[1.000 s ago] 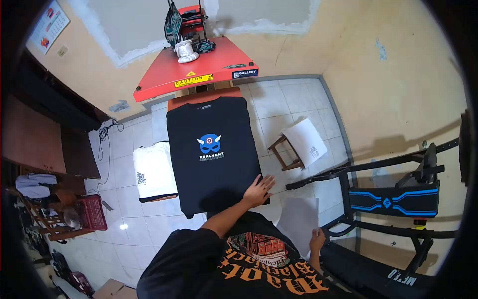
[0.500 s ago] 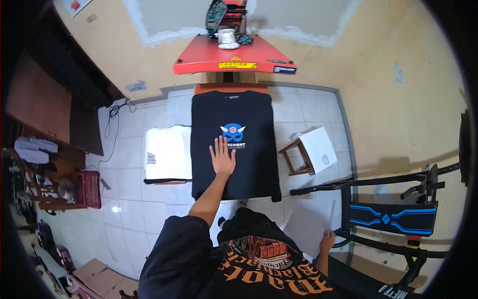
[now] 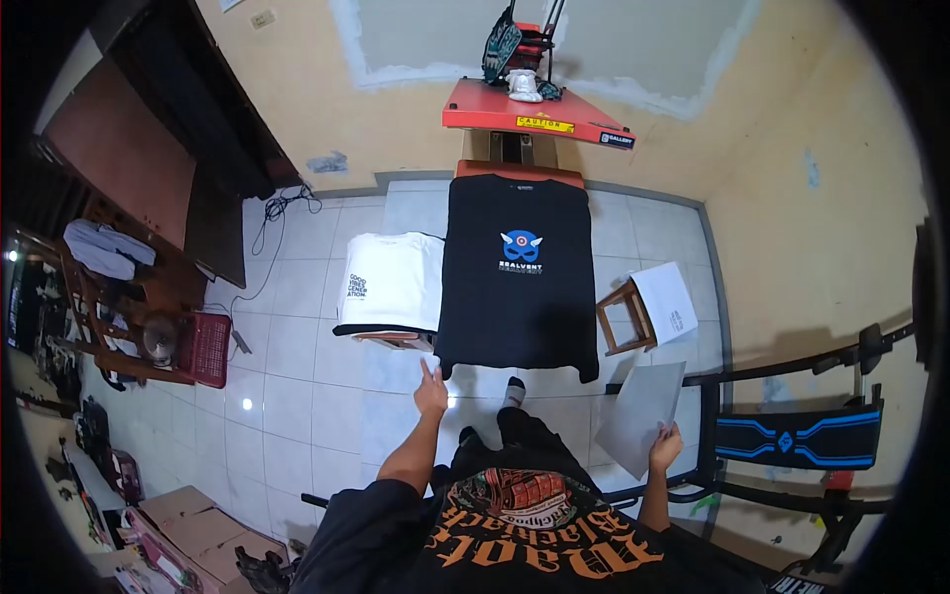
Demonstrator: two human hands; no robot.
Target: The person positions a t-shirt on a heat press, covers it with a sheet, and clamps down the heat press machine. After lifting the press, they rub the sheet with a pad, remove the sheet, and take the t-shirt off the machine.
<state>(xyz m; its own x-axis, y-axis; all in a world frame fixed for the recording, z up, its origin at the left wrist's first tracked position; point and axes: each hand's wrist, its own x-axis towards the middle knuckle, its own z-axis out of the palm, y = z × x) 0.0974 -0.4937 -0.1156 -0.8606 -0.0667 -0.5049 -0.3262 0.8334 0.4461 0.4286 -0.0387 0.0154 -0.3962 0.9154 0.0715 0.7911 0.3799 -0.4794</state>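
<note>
A black T-shirt (image 3: 520,317) lies flat on the heat press's lower plate, printed with a blue horned mask and white lettering. Close to the shirt's lower left corner is my left hand (image 3: 430,394), its index finger stretched out; whether it touches the hem I cannot tell. My right hand (image 3: 665,448) grips a pale, stiff-looking sheet (image 3: 633,421) by its right edge, low on the right and apart from the shirt. Above the shirt's collar stands the red heat press (image 3: 485,111), its top plate raised.
Left of the black shirt, a white printed T-shirt (image 3: 396,277) lies over dark fabric on a stand. A wooden stool (image 3: 625,317) on the right bears a white printed sheet (image 3: 665,300). Black exercise equipment (image 3: 797,441) fills the lower right. A red crate (image 3: 210,351) and cable (image 3: 262,228) are far left.
My left hand has come off the shirt's print and moved down to its lower left corner. My right hand still holds the sheet, now slightly higher. The view has shifted.
</note>
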